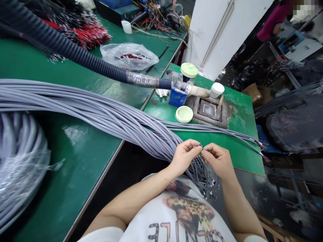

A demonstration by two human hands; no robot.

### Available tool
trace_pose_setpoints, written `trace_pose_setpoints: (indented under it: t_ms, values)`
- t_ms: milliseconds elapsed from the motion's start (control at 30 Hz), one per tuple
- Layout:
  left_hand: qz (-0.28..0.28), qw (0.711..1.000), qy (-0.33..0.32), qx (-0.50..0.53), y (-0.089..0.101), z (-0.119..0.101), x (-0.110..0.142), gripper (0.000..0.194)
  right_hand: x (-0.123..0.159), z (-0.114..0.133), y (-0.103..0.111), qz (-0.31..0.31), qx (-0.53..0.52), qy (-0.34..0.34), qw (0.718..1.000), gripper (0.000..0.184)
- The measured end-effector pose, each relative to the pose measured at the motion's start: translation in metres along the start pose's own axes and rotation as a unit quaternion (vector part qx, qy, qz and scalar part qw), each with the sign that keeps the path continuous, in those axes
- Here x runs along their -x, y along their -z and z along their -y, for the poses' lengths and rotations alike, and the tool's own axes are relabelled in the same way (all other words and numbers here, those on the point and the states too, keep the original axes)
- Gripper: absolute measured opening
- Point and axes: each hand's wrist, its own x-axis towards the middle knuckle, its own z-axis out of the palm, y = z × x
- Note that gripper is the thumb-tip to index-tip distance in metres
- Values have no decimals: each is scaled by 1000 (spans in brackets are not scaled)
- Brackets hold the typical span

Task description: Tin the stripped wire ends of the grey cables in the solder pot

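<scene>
My left hand (184, 155) and my right hand (220, 159) meet fingertip to fingertip above the near edge of the green table. Both are closed in a pinch on thin dark wires (198, 159), whose exact ends are hidden by the fingers. Just below and behind them, a thick bundle of grey cables (131, 121) runs in from the left and bends down over the table edge. The stripped cable ends (210, 185) hang close to my shirt. A few separate grey cables (214, 129) lie across the table, with coloured wire tips at the right.
Beyond my hands sits a square solder pot (209, 109), with a ribbed extraction hose (101, 65) ending at a blue box (177, 96). A pale green lid (184, 114) and white cup (217, 90) stand beside it. A wrapped cable coil (20, 168) lies left. Another person (271, 20) is far right.
</scene>
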Motion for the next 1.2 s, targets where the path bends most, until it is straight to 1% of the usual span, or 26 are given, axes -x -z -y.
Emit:
trace_pose_setpoints:
  t_ms: [100, 233, 467, 667, 867, 1000, 1100, 1200]
  values:
    - [4, 1000, 4, 5, 1, 0, 1, 23, 1, -2, 0, -21, -1, 2, 1000, 17]
    - [-7, 1000, 18, 16, -1, 0, 1, 26, 3, -4, -2, -52, -27, -4, 998, 20]
    - [-6, 999, 18, 38, -4, 1, 1, 25, 0, -5, -3, -57, -19, -5, 998, 11]
    - [-4, 999, 20, 39, -5, 1, 0, 25, -2, -8, -2, -50, -41, -19, 998, 18]
    - [-11, 999, 15, 32, -6, 0, -1, 24, -5, -8, -1, -78, -51, 2, 996, 17]
    - [-23, 999, 15, 22, -8, -2, -1, 26, -6, -5, -1, -64, -79, -24, 995, 17]
    - [-20, 999, 14, 28, -9, -2, -1, 27, -7, -5, -2, -46, -73, -37, 996, 15]
    - [-15, 999, 18, 40, -8, -1, 0, 27, -7, -6, -1, -45, -67, -40, 996, 14]
